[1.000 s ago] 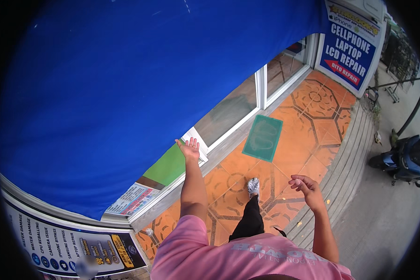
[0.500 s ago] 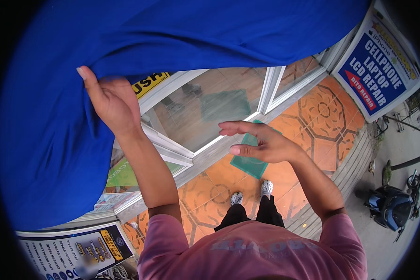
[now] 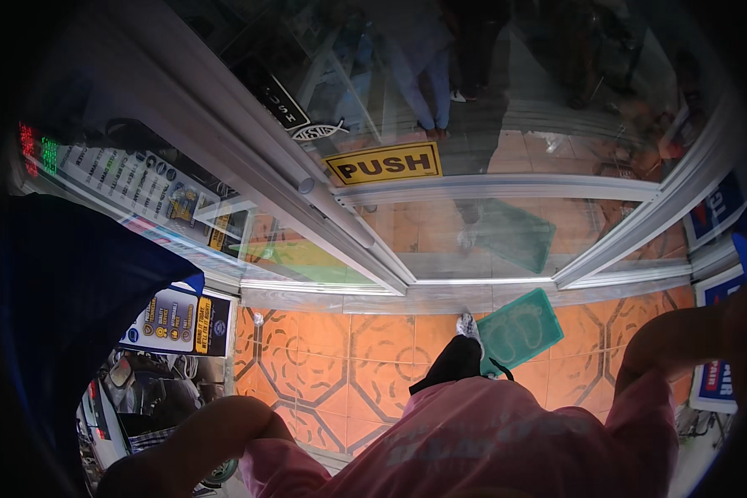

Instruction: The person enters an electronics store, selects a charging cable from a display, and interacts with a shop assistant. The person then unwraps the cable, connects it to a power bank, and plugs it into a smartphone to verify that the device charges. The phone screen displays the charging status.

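Observation:
Neither of my hands is in view. My left forearm (image 3: pixel 183 440) bends away toward the lower left rim and fades into the dark there. On the other side, my right forearm (image 3: pixel 681 340) reaches out to the right rim, its hand hidden past the edge. A blue cloth (image 3: pixel 66 282) hangs in shadow at the left, and a small strip of blue shows at the right rim near my right arm. Whether either hand holds the cloth cannot be seen. In front of me stands a glass door (image 3: pixel 481 241) with a white frame and a yellow sign (image 3: pixel 383 163) on it.
A green mat (image 3: pixel 519 330) lies on orange patterned tiles (image 3: pixel 307 340) by the door sill, beside my shoe (image 3: pixel 466 325). Printed signboards stand left (image 3: pixel 162 324) and right (image 3: pixel 714 290). A person's legs (image 3: pixel 427 75) show in the glass, perhaps reflected.
The blue cloth overhead no longer covers the door; it now hangs at the sides. Both hands have moved out of view, arms spread wide. I now face the door more squarely, near the mat.

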A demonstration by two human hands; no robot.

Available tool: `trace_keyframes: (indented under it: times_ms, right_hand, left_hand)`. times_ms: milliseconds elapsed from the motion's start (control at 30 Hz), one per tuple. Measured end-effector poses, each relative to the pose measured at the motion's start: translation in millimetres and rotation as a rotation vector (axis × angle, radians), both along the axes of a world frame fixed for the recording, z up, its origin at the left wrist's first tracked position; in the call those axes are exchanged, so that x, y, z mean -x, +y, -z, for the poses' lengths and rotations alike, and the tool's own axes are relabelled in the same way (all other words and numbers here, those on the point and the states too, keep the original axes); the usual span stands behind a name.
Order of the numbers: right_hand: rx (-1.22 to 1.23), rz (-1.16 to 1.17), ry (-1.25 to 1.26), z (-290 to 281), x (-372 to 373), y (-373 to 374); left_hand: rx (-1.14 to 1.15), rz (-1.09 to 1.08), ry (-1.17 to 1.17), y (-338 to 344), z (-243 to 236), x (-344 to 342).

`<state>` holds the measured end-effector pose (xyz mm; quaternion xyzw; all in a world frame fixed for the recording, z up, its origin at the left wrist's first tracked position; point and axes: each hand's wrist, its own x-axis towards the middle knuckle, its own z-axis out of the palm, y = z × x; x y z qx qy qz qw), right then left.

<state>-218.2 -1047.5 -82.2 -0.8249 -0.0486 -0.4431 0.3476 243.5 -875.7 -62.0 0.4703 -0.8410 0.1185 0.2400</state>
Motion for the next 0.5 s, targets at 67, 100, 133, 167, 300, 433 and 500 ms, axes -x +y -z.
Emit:
trace_keyframes:
  times_ms: [67, 100, 133, 167, 300, 433, 500]
  right_hand:
    - [-0.406, -0.06, 0.219, 107, -48, -45]
    - [-0.647, 0.207, 0.461, 157, -88, -53]
    - [-0.64, 0.258, 0.545, 212, -115, -70]
    - [-0.54, 0.335, 0.488, 242, -141, -74]
    - [-0.72, 0.41, 0.399, 266, -188, -106]
    - [-0.559, 0.516, 0.385, 284, -194, -129]
    - [-0.549, 0.584, 0.396, 276, -195, -153]
  left_hand:
    - [-0.069, -0.281, 0.104, -43, 97, -16]
    - [-0.037, -0.399, 0.196, -63, 136, -14]
    - [0.026, -0.486, 0.324, -87, 172, -12]
    - [0.124, -0.54, 0.483, -111, 209, -6]
    - [0.477, -0.803, 0.806, -195, 275, 4]
    - [0.419, -0.841, 1.04, -241, 264, 7]
    - [0.353, -0.857, 1.05, -280, 269, -3]
